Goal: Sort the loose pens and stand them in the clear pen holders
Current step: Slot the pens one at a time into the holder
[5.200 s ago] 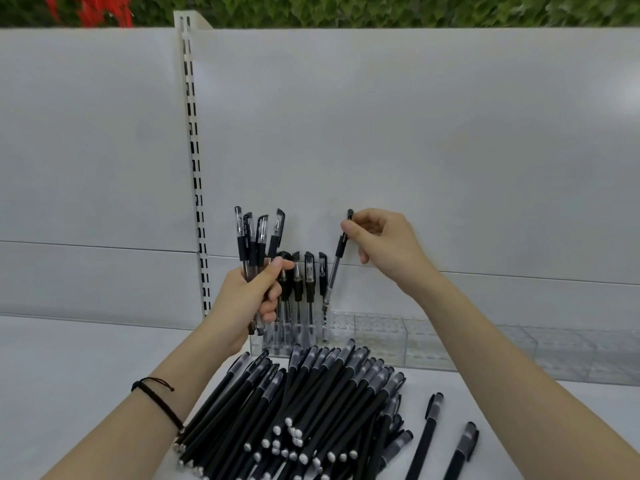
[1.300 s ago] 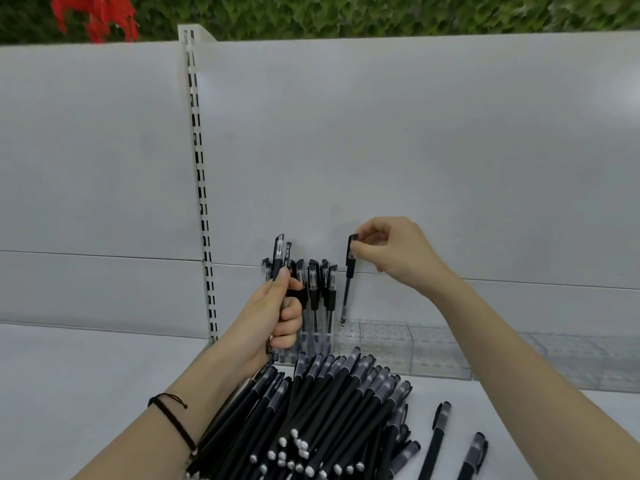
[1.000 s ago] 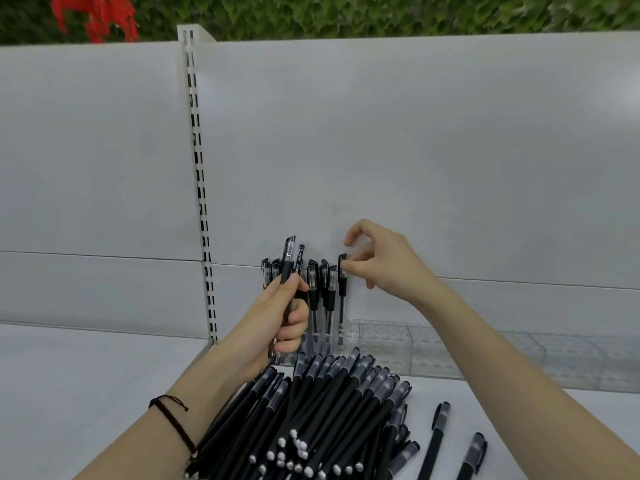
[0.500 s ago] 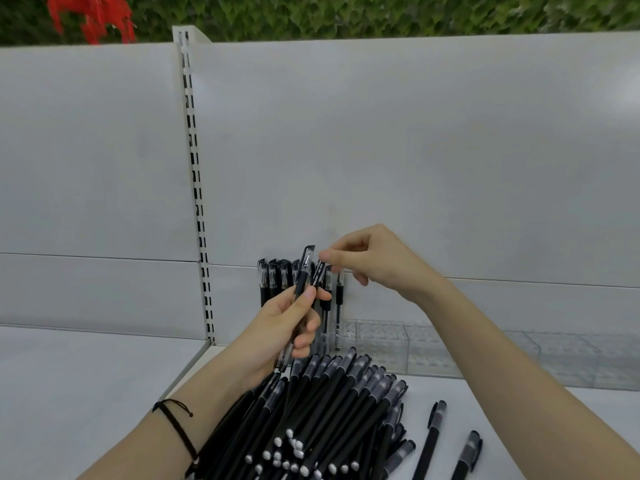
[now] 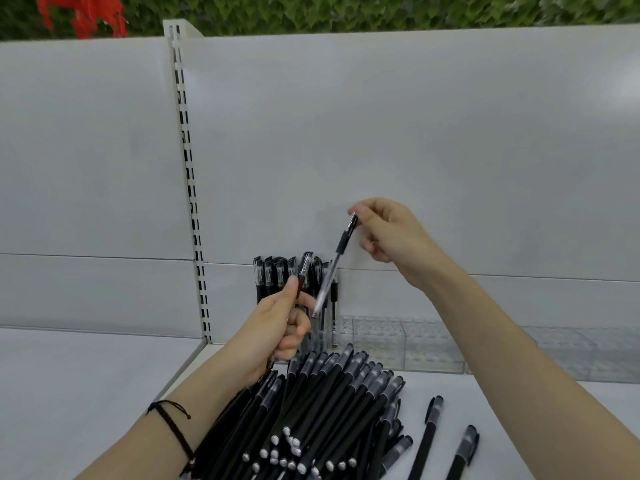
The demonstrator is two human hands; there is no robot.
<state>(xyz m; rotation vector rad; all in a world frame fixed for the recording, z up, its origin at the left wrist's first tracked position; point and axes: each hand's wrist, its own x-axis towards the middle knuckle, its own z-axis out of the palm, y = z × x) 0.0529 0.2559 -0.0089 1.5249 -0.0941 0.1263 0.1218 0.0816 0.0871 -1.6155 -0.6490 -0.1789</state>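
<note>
Right hand [image 5: 391, 233] pinching pen [image 5: 337, 252], left hand [image 5: 277, 327] gripping second pen [image 5: 304, 268] — upright pens [image 5: 273, 275] in clear holder's [image 5: 398, 344] left end.

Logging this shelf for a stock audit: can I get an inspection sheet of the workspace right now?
Surface: flat white shelf.
Job's things: pile of matte black capped pens; two loose black pens lying apart at right; clear-barrelled pens standing in the left end of the clear acrylic holder row.
Clutter: nothing seen.
Hands: right hand pinches a tilted clear-barrelled pen by its cap end; left hand grips a second clear pen.
Cables: nothing seen.
Surroundings: white back panel, slotted upright, green foliage, red flowers.
</note>
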